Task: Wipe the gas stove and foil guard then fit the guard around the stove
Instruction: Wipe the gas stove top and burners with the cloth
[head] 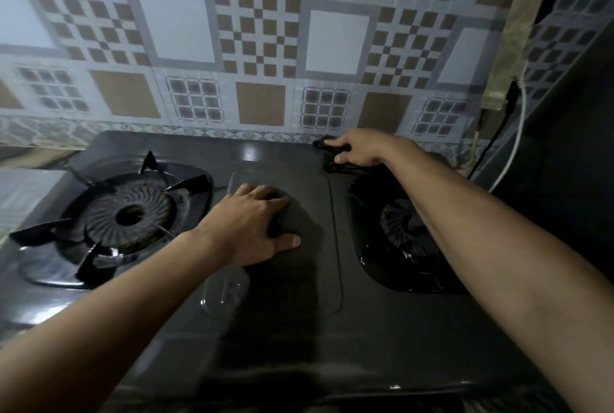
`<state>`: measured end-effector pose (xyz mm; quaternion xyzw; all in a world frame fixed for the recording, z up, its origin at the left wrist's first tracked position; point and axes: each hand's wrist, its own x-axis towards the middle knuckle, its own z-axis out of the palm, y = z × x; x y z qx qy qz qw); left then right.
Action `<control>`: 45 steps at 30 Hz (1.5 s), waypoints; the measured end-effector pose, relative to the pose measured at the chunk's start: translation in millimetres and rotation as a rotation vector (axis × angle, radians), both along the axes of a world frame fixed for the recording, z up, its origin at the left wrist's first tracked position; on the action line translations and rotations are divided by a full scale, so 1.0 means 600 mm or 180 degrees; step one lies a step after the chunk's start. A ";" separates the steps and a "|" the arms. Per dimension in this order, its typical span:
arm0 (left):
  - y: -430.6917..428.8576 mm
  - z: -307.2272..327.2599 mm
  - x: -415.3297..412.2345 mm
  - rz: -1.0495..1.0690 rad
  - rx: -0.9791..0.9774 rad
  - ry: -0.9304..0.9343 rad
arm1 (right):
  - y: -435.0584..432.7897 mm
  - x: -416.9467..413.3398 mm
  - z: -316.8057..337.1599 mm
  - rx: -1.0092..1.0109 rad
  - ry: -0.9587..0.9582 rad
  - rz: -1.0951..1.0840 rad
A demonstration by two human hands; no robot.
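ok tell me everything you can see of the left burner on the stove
The left burner sits in a shallow glossy recess on the dark gas stove, left of the flat centre panel. It is a round dark metal head with fine slots swirling around a central hole, and looks dull and a bit grimy. A black pan support with pointed prongs rings it, the prongs angled inward. No flame shows. Nothing rests on it; the left hand lies flat on the panel beside it, not touching.
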<state>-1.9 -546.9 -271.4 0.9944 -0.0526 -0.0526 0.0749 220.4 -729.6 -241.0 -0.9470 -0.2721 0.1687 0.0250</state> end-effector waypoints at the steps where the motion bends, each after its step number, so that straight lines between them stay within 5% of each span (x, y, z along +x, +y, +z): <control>1: 0.003 0.002 -0.003 0.0002 -0.0085 -0.0025 | 0.010 -0.006 -0.001 0.0067 -0.0082 -0.0043; 7: 0.058 0.021 -0.044 0.0142 -0.0099 -0.0402 | 0.055 -0.046 -0.006 0.0326 -0.0380 -0.0364; 16: 0.217 0.030 -0.102 0.0474 0.0115 -0.0788 | 0.165 -0.185 0.000 0.0269 -0.0451 0.0064; 25: 0.302 -0.004 -0.158 0.0623 0.0020 0.0160 | 0.238 -0.354 -0.040 0.0438 -0.0512 -0.0019; 38: 0.377 0.002 -0.158 0.0007 0.0748 0.0285 | 0.221 -0.595 -0.048 0.0349 -0.0516 -0.0576; 41: 0.388 -0.006 -0.163 -0.0118 0.0676 0.0236 | 0.187 -0.602 -0.048 0.0066 -0.0863 -0.0427; 45: 0.397 -0.004 -0.164 -0.0054 0.0372 0.0270 | 0.203 -0.629 -0.101 0.0568 -0.1151 -0.0695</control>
